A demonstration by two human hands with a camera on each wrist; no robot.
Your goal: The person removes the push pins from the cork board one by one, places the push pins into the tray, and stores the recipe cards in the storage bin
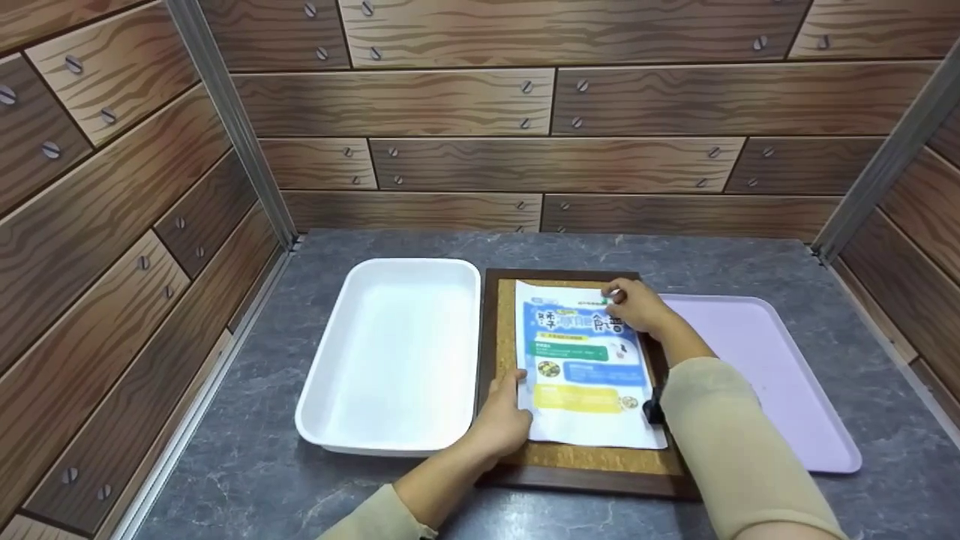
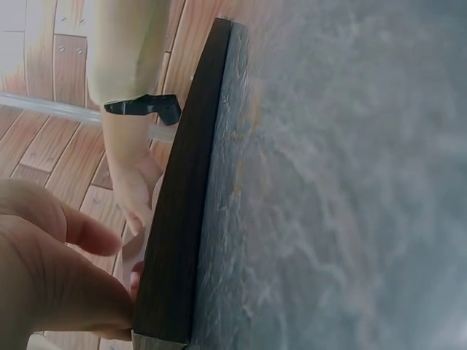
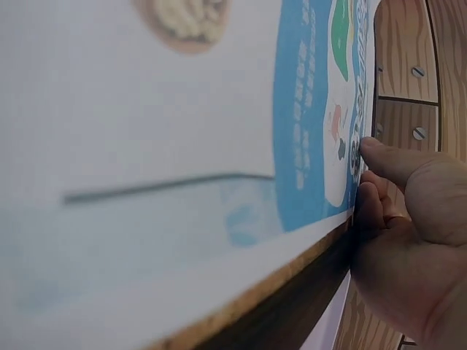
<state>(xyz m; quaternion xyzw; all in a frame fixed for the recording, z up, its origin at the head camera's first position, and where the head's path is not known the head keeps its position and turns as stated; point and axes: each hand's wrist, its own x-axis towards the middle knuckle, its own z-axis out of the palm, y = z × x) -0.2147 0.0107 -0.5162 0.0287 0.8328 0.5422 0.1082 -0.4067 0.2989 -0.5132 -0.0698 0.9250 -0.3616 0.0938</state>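
Two hands are at work over the cork board (image 1: 585,454), which I take as my landmark from this remote seat; its dark wooden frame lies on the grey marbled bench (image 1: 240,457). On the cork lies a printed poster (image 1: 577,372), white with blue, green and yellow blocks, leaving strips of bare cork along the board's left and near sides. Its lower left stretch bows a little near the fingers.

My left hand (image 1: 504,420) rests at the left side of the board, reaching over the frame to the poster's left edge. Its thumb and forefinger stand well apart, with the thumb against the frame in the left wrist view; I cannot see all the other fingers. My right hand (image 1: 637,304) is at the board's far right corner, thumb and forefinger drawn narrow around a small green piece (image 1: 604,301) over the poster's top edge. I cannot make out what that piece is.

Left of the board, just beside its frame, I see a deep white tray (image 1: 386,352). To the board's right is a flat lilac tray (image 1: 757,352), partly covered by the right sleeve (image 1: 739,442). A black device (image 1: 652,411) sits at that sleeve, above the board's right side. Beyond the board rises a plank-patterned wall (image 1: 630,165).
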